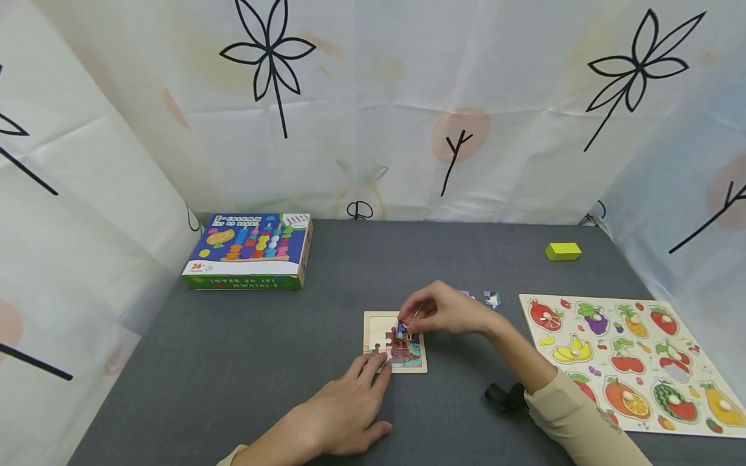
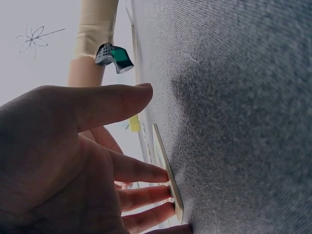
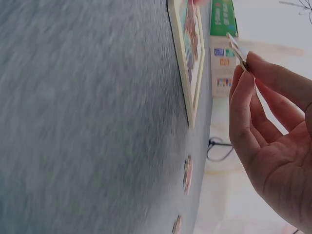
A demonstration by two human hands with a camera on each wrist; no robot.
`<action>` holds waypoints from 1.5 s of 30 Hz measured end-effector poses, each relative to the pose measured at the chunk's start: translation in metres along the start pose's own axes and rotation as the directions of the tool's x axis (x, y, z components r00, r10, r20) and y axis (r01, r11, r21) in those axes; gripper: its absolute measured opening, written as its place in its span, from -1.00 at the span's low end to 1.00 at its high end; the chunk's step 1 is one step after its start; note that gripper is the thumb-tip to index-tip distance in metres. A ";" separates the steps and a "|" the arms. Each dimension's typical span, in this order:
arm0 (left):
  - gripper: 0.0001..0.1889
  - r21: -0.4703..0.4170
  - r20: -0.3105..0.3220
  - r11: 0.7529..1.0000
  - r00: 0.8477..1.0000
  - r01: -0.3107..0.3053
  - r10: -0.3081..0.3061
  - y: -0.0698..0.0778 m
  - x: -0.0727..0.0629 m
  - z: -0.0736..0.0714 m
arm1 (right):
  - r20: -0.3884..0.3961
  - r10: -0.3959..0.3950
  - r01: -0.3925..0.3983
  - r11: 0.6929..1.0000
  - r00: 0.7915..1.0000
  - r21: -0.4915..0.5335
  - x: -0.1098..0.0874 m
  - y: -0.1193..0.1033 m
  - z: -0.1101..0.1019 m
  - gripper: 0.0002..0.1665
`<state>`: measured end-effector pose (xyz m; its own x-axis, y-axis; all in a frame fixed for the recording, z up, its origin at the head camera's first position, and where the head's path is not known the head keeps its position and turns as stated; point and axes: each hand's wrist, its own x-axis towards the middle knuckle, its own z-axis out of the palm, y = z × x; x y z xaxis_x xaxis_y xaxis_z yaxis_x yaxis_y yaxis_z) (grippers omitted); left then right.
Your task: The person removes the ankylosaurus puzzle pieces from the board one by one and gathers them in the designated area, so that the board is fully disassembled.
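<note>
A small jigsaw puzzle in a pale wooden frame lies on the grey table, partly filled with coloured pieces. Thumb and fingertips of my right hand pinch a puzzle piece above the frame's upper right part. In the right wrist view that piece is seen edge-on, raised off the puzzle. My left hand has its fingers stretched out, their tips touching the frame's lower edge and the pieces there. In the left wrist view the fingers rest against the frame, with the thumb held apart.
Loose puzzle pieces lie behind my right wrist. To the right is a fruit peg board, with a yellow block farther back. A bead-set box stands at the back left. A black strap-like object is by my right sleeve.
</note>
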<state>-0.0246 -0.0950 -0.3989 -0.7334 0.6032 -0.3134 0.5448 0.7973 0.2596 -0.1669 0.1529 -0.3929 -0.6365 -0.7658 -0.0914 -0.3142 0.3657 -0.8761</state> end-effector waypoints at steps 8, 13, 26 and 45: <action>-0.10 0.005 0.004 1.000 1.000 -0.006 0.006 0.000 0.001 0.001 | -0.039 0.050 -0.050 0.999 0.998 0.001 -0.017 0.015 -0.018 -0.77; -0.10 0.008 0.003 1.000 1.000 -0.010 0.009 0.000 0.001 0.001 | -0.054 0.078 -0.080 0.996 0.995 -0.028 -0.025 0.025 -0.028 -0.79; -0.10 0.012 -0.002 1.000 1.000 -0.014 0.014 -0.001 0.000 0.001 | -0.058 0.085 -0.090 0.992 0.995 -0.093 -0.025 0.034 -0.032 -0.84; -0.11 0.017 0.011 1.000 1.000 -0.021 0.021 -0.002 0.001 0.000 | -0.042 0.075 -0.078 0.994 0.996 -0.075 -0.021 0.036 -0.030 -0.83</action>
<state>-0.0266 -0.0955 -0.4000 -0.7174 0.6197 -0.3182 0.5669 0.7848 0.2504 -0.1862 0.1976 -0.4088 -0.6870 -0.7136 -0.1369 -0.3156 0.4628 -0.8284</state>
